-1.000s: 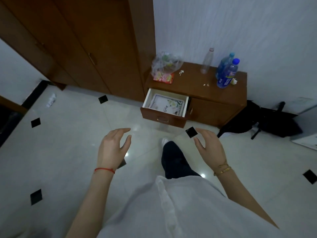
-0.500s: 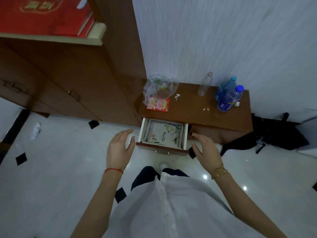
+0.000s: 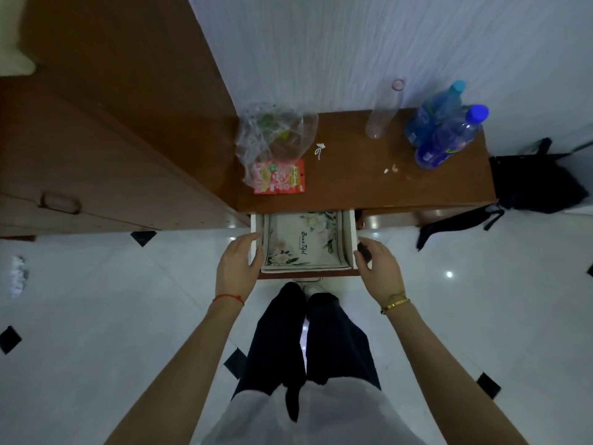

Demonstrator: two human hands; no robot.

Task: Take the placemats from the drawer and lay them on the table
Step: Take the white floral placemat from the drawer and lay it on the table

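Observation:
The drawer (image 3: 351, 239) of a low brown cabinet stands pulled out below me. Inside lies a stack of cream placemats (image 3: 303, 244) with a flower print and dark lettering on the top one. My left hand (image 3: 236, 266) is at the drawer's left wall, fingers apart, thumb over the rim near the mats. My right hand (image 3: 380, 269) is just outside the drawer's right wall, fingers spread and empty. Neither hand holds a mat.
On the cabinet top (image 3: 353, 175) sit a clear plastic bag (image 3: 272, 139) over a red packet (image 3: 282, 181), an empty clear bottle (image 3: 383, 114) and two blue bottles (image 3: 446, 133). A tall wardrobe (image 3: 112, 123) stands left. A black bag (image 3: 532, 184) lies on the floor, right.
I have stepped up to the cabinet; the drawer is now right below me. Both hands moved forward from mid-air to the drawer's two sides.

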